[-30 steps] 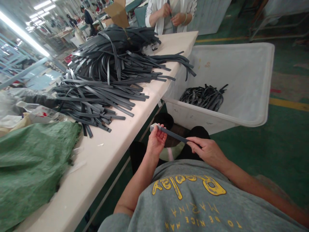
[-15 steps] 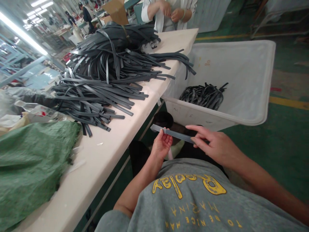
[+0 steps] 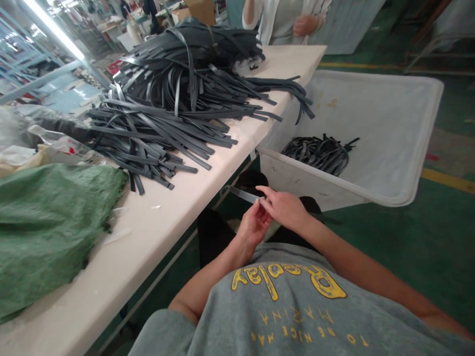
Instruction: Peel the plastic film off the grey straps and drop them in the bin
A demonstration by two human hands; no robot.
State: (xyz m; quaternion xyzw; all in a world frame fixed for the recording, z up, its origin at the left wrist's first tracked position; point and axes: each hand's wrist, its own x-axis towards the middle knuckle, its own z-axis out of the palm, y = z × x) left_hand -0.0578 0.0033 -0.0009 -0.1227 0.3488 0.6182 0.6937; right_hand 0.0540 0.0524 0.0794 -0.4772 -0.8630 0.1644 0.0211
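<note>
A flat grey strap (image 3: 243, 195) is pinched between the fingers of my left hand (image 3: 255, 225), its free end pointing left toward the table edge. Right beside it, my right hand (image 3: 284, 205) closes thumb and fingers on the same strap, index finger stretched out above. The two hands meet in front of my shirt, and the rest of the strap is hidden behind them. To the left, a big heap of dark straps (image 3: 178, 94) is spread over the table, several ends hanging past its edge.
The pale table (image 3: 148, 237) runs diagonally along my left. A green woven sack (image 3: 52, 232) and clear plastic wrap (image 3: 55, 141) lie on it. At the right stands a white plastic bin (image 3: 386, 128) with a bundle of straps (image 3: 319, 153) inside. Across the table is another person (image 3: 285, 24).
My right hand has slid left along the strap to meet my left hand. The strap's free end now reaches further left. The view has shifted slightly.
</note>
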